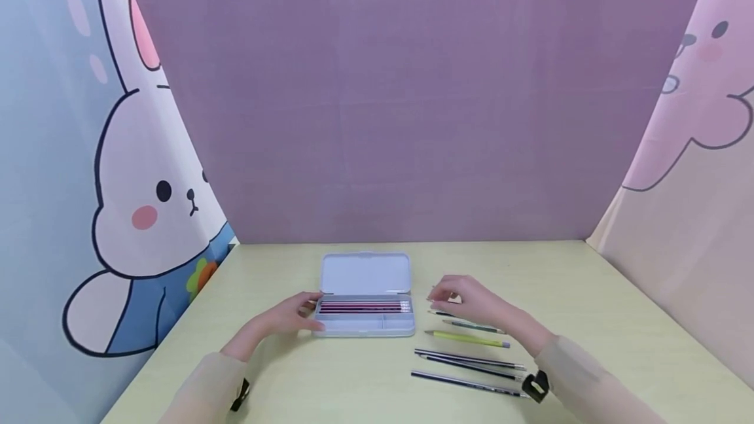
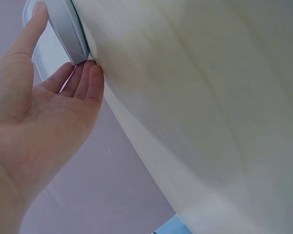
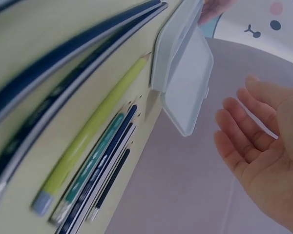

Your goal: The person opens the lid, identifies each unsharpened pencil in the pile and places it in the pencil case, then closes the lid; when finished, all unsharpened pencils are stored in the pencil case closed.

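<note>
I've got the left hand (image 1: pixel 291 314) gripping the left end of the open pencil case (image 1: pixel 353 324), right hand (image 1: pixel 468 298) empty and loosely curled, and it looks partway: some striped pencils (image 1: pixel 359 307) inside, loose pencils (image 1: pixel 471 339) left on the table (image 1: pixel 294 385).

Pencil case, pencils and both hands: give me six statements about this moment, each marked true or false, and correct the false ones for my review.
1. The pencil case stands open. True.
2. Nothing lies inside the pencil case. False: several red-toned pencils lie in it.
3. The left hand holds the left end of the pencil case, and the right hand is to the right of it. True.
4. The yellow-green pencil lies on the table. True.
5. The right hand grips the yellow-green pencil. False: the right hand holds nothing.
6. Only one pencil lies on the table. False: several do.
</note>
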`<state>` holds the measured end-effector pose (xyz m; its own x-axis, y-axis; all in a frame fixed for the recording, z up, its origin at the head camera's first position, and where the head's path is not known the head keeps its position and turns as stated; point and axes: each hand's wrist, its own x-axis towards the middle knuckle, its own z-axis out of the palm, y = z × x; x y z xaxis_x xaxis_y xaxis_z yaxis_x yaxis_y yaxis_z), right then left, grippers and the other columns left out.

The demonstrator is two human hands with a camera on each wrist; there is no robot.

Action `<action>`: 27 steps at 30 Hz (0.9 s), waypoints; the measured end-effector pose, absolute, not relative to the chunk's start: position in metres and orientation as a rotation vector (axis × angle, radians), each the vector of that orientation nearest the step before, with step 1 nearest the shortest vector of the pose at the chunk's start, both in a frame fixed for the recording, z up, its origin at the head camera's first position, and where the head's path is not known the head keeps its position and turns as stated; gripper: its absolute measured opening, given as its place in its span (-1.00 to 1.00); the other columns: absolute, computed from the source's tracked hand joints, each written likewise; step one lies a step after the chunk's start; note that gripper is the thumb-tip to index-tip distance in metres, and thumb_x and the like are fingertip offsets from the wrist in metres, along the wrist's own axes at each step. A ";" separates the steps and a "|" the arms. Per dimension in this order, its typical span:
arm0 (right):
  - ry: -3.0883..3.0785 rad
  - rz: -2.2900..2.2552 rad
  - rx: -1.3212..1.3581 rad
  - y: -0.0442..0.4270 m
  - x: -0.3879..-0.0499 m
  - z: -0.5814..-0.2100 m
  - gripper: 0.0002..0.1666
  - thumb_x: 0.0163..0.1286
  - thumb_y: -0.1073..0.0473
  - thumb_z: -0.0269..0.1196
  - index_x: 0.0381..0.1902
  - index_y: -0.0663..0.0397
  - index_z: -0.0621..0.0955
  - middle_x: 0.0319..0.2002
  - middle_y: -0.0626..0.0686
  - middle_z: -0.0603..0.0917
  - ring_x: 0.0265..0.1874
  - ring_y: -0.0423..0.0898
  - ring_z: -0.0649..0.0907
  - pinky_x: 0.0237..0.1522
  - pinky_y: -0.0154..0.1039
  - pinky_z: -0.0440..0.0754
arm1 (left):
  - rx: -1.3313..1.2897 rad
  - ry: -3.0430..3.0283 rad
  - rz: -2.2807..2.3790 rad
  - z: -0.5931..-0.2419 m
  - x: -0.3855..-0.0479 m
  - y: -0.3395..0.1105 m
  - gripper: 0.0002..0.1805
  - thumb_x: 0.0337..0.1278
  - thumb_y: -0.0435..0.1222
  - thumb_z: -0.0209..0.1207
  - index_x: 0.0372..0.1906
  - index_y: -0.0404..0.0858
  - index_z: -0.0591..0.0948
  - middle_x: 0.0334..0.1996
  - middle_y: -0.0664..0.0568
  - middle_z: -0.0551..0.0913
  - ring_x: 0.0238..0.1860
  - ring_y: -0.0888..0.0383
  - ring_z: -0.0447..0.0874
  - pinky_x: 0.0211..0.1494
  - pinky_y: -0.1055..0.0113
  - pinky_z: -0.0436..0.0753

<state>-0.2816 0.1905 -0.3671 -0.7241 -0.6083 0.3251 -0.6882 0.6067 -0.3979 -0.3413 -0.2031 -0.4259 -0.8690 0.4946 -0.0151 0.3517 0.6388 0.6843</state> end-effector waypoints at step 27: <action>-2.617 0.780 1.167 0.257 -0.237 -0.406 -0.90 0.25 0.21 0.27 -0.30 0.09 0.68 -0.38 -0.17 0.62 -0.41 -0.44 0.50 -0.45 -0.45 0.57 | 0.672 2.655 1.041 -0.424 -0.339 -0.202 -0.13 -0.03 -0.11 0.35 0.33 -0.43 0.25 0.20 -0.28 0.41 0.15 -0.18 0.42 0.22 -0.05 0.47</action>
<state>-0.2373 0.2573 -0.4065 -0.6787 -0.6423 0.3562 -0.7325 0.5567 -0.3919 -0.3386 -0.2017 -0.4236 -0.8736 0.4857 -0.0288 0.3368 0.6463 0.6848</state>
